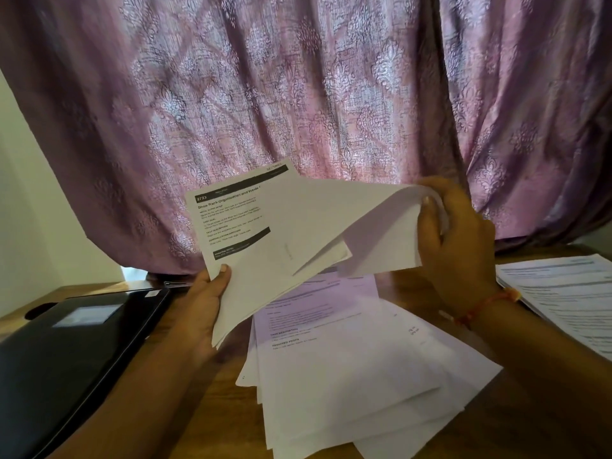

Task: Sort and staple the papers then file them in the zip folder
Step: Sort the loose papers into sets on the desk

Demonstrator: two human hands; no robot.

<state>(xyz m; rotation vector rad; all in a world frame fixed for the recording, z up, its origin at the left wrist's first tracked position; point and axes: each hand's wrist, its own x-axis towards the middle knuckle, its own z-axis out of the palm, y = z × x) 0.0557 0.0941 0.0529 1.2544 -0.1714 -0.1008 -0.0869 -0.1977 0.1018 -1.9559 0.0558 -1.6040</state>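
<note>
I hold a bundle of printed white papers point(265, 233) up above the table. My left hand point(202, 303) grips its lower left corner, thumb on top of the front sheet. My right hand point(453, 240) grips the right edge, where several sheets are curled back and fanned apart. The front sheet carries black header bars and text. A loose, uneven pile of papers point(351, 369) lies on the wooden table below the bundle. A black zip folder point(69, 356) lies flat at the left, with a pale label on its cover. No stapler is in view.
Another stack of printed papers point(569, 299) lies at the right edge of the table. A purple patterned curtain point(298, 94) hangs close behind the table. A white wall point(29, 210) stands at the left. Bare wood point(516, 422) shows at the front right.
</note>
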